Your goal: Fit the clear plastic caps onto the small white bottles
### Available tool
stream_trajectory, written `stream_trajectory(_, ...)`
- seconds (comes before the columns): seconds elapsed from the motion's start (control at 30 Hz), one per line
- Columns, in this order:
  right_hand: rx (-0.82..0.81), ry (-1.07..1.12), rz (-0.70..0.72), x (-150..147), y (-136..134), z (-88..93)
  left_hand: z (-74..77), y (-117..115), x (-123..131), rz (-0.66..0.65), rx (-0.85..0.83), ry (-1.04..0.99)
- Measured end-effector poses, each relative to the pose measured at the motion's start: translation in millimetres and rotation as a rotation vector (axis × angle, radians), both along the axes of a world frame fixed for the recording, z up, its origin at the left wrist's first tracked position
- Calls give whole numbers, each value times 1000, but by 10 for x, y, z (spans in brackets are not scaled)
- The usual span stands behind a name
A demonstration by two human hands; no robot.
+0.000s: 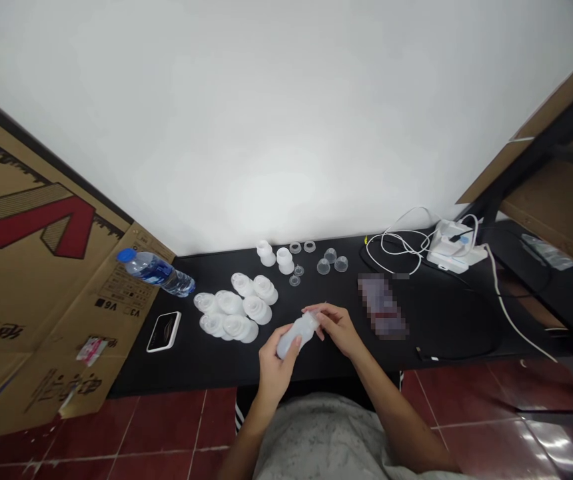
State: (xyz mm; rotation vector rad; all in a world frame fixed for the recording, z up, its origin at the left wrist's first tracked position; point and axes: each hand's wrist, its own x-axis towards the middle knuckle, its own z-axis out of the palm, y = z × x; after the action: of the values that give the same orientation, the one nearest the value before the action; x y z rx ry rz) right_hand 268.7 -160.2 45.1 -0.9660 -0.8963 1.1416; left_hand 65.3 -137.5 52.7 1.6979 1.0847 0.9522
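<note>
My left hand [277, 361] is wrapped around the body of a small translucent white plastic bottle [295, 337], tilted with its top up and to the right. At that top end, the fingers of my right hand [335, 325] are closed on a clear part, whose exact shape is partly hidden. Left of my hands stands a group of several similar white bottles [236, 327] with clear domed tops. Two white bottles [285, 260] without domes stand farther back. Near them lie clear rings [295, 247], small clear discs [294, 281] and three clear domed caps [341, 264].
A water bottle [161, 273] with a blue cap leans by a cardboard box [41, 267] at the left. A white-edged phone [164, 331] lies on the black table [191, 373]. To the right are a blurred-out item [382, 305], white cables [391, 247] and a power strip [454, 247].
</note>
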Motion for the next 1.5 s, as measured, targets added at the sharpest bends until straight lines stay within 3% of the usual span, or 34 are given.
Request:
stream_trajectory(0.1, 6, 49, 29, -10, 3, 3, -34, -8, 22, 6, -27, -19)
stream_trajectory(0.23, -26, 71, -23, -35, 30, -38, -78, 19, 31, 26, 381, 38)
stream_trajectory(0.33, -41, 78, -68, -41, 42, -56, -105, 37, 43, 23, 541, 30)
stream_trajectory(0.53, 3, 26, -14, -9, 16, -10, -115, 17, 69, 33, 342, 55)
stream_trajectory(0.73, -16, -18, -20, 0, 2, -100, -181, 11, 28, 34, 419, 24)
stream_trajectory(0.87, -21, -81, -17, 166, 77, -21, -226, -2, -12, 62, 211, 18)
stream_trajectory(0.93, -49, -237, -134, 308, 198, 82, -260, 10, -24, 102, 74, -63)
stream_trajectory(1.07, -84, -866, -371, 536, 559, 257, -317, 43, -15, 95, -106, -230)
stream_trajectory(1.17, -130, -1200, -374, 545, 735, 282, -314, 47, -4, 69, -119, -249)
stream_trajectory(1.23, -162, -1304, -358, 493, 721, 243, -297, 40, -1, 65, -122, -248)
stream_trajectory(1.37, -120, -1173, -366, 427, 420, 125, -258, 29, -2, 63, -134, -233)
stream_trajectory(1.5, -127, -635, -410, 449, 113, 131, -234, 44, -4, 75, -82, -182)
